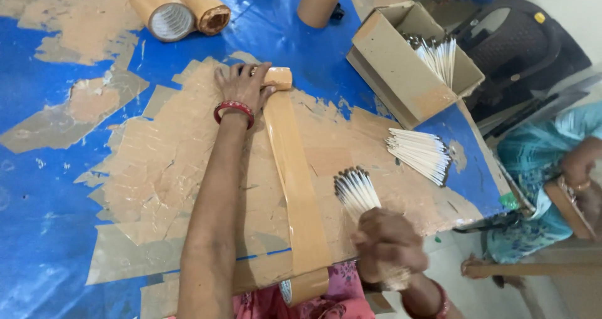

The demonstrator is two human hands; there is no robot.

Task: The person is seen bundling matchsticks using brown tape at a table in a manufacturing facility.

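My left hand point(243, 87) lies flat on the table, pressing down the far end of a long strip of brown tape point(295, 181) that runs toward me. The tape roll point(303, 287) hangs at the near table edge. My right hand point(385, 244) is closed around a bundle of thin white sticks with dark tips point(355, 192), held just right of the strip. A red bangle point(234, 109) circles my left wrist.
A second pile of white sticks point(419, 154) lies to the right. An open cardboard box point(407, 74) holds more sticks. Two tape rolls point(179, 10) and a cardboard tube point(320, 2) stand at the back. Another person in teal point(552, 162) sits at right.
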